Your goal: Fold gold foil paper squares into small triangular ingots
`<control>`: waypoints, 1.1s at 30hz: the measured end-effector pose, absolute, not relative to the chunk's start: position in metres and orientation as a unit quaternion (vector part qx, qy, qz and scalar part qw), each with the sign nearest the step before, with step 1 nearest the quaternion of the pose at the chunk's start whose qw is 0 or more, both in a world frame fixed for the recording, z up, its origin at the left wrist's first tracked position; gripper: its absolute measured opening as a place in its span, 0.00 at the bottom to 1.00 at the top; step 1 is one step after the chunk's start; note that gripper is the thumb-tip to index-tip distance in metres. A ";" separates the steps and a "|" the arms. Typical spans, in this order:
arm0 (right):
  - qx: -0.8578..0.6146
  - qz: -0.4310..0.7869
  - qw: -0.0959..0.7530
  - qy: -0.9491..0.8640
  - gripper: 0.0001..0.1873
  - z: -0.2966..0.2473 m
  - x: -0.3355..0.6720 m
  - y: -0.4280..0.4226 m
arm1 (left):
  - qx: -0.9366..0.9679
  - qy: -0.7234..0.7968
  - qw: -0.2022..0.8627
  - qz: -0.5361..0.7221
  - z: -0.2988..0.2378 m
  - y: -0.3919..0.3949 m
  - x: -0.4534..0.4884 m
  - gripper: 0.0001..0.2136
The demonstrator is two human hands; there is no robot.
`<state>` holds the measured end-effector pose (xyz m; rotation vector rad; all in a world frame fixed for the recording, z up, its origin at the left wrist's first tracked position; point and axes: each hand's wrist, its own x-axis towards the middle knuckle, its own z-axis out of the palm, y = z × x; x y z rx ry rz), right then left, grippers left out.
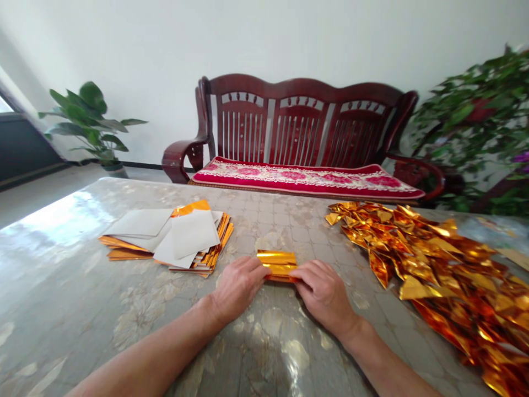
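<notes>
Between my two hands, a sheet of gold foil paper (280, 266) is folded into a short, wide strip close to the tabletop. My left hand (241, 284) pinches its left end, thumb and fingers pressed together. At the right end, my right hand (321, 289) grips the same sheet with curled fingers. The sheet's lower edge is partly hidden by the fingertips. To the left of my hands lies a loose stack of foil paper sheets (196, 234), mostly with the white side up and gold edges showing. A big heap of folded gold foil pieces (446, 264) spreads over the table's right side.
The table (136, 309) has a glossy, patterned cover. Behind it stands a dark red wooden bench (300, 118) with a red floral cushion (306, 177). A potted plant (93, 121) is at the left, and leafy greenery (475, 121) at the right. Clear plastic (491, 229) lies behind the heap.
</notes>
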<state>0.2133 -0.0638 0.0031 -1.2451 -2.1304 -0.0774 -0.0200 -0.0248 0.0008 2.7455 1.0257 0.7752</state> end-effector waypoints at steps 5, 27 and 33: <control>-0.485 0.083 0.432 -0.755 0.08 0.005 0.212 -0.063 | 0.826 0.345 0.223 0.386 0.004 -0.024 -0.017 0.08; -0.387 0.207 0.442 -0.782 0.12 0.024 0.226 -0.073 | 0.785 0.293 0.315 0.445 0.017 -0.025 -0.016 0.14; -0.387 0.087 0.469 -0.789 0.05 0.019 0.221 -0.071 | 0.764 0.339 0.326 0.441 0.013 -0.029 -0.010 0.04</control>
